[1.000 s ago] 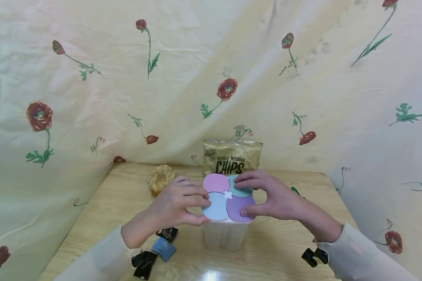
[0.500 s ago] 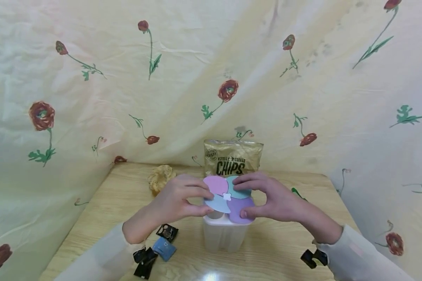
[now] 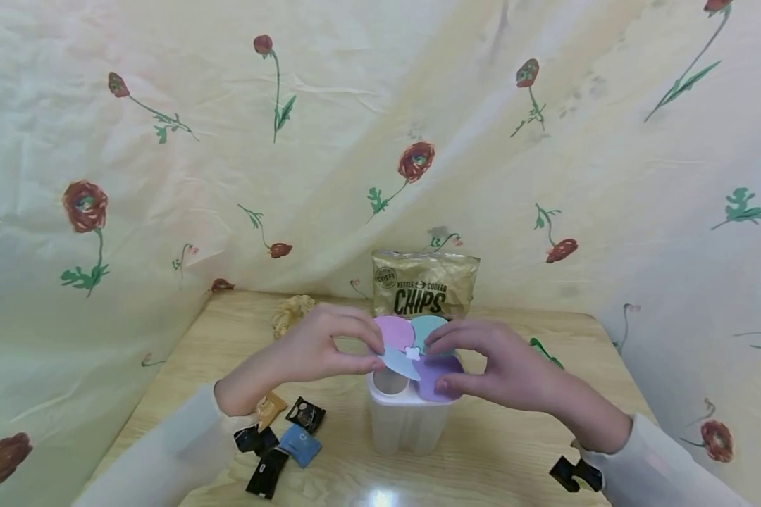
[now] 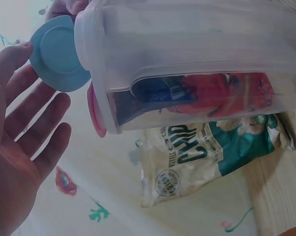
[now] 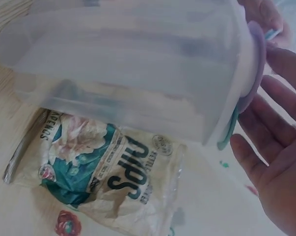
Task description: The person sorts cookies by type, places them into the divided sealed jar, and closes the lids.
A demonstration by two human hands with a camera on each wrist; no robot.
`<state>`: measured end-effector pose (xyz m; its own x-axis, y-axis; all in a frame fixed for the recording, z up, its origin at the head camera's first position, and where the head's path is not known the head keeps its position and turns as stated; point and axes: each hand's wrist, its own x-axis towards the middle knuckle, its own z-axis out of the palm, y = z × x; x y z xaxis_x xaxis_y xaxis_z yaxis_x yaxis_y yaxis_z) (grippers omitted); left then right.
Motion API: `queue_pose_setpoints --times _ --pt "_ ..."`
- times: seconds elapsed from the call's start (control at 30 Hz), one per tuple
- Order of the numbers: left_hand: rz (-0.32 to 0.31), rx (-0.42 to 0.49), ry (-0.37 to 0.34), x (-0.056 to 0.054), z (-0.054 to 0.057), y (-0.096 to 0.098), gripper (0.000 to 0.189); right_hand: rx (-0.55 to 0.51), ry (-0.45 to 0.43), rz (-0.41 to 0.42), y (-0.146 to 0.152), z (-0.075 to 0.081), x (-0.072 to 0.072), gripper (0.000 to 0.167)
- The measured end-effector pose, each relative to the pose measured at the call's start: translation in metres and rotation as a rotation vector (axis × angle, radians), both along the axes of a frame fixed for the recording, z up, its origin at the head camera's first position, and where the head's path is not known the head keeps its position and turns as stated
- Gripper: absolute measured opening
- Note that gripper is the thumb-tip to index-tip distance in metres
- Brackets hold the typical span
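A translucent container (image 3: 409,428) stands upright on the table, topped by four-petal-like lids in pink (image 3: 393,331), teal (image 3: 427,328), purple (image 3: 437,380) and light blue (image 3: 399,362). My left hand (image 3: 330,343) pinches the outer edge of the light blue lid, which is tilted up, baring a round opening (image 3: 390,382). Fingers and thumb of my right hand (image 3: 495,362) rest on the teal and purple lids. Through the container wall in the left wrist view, red and blue packets (image 4: 206,93) show inside one compartment.
A gold chips bag (image 3: 425,283) stands behind the container. Left of it lie a tan ring-shaped thing (image 3: 290,314) and small packets in orange (image 3: 270,410), black (image 3: 306,415) and blue (image 3: 301,445). Something green (image 3: 545,352) lies beyond my right wrist.
The light blue lid lay flat one second ago; my left hand has lifted its outer edge, uncovering the opening below. My right hand stays on the lids.
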<state>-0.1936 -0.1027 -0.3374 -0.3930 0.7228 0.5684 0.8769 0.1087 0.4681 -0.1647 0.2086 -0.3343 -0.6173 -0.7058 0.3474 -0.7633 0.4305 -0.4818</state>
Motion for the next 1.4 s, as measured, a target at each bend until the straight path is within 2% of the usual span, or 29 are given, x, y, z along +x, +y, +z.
queue_pose_setpoints --times 0.13,0.23,0.47,0.6,0.9,0.97,1.13,1.3,1.4 --pt "-0.022 -0.01 -0.019 -0.003 0.006 0.004 0.007 -0.036 -0.007 0.061 -0.004 0.004 0.003 0.025" --pt "-0.018 -0.023 0.007 -0.004 0.009 0.007 0.005 -0.059 -0.005 0.071 -0.008 0.005 0.006 0.023" --pt "0.038 -0.052 0.065 -0.001 0.015 0.011 0.005 -0.151 -0.005 0.108 -0.018 0.003 0.012 0.02" --pt "0.069 -0.066 0.088 0.003 0.015 0.012 0.006 -0.179 0.016 0.101 -0.02 0.0 0.013 0.019" --pt "0.082 -0.05 0.138 0.004 0.012 0.012 0.011 -0.18 0.073 0.088 -0.019 -0.004 0.011 0.017" --pt "0.09 -0.039 0.129 0.005 0.011 0.01 0.014 -0.179 0.072 0.076 -0.019 -0.004 0.011 0.017" --pt "0.158 -0.014 0.068 0.008 0.007 -0.002 0.019 -0.186 0.056 0.054 -0.02 -0.004 0.011 0.014" --pt "0.243 -0.012 -0.004 0.012 -0.001 -0.026 0.023 -0.181 0.051 0.022 -0.02 -0.004 0.012 0.015" --pt "0.302 -0.012 -0.047 0.014 -0.011 -0.045 0.024 -0.185 0.048 0.006 -0.02 -0.004 0.013 0.017"
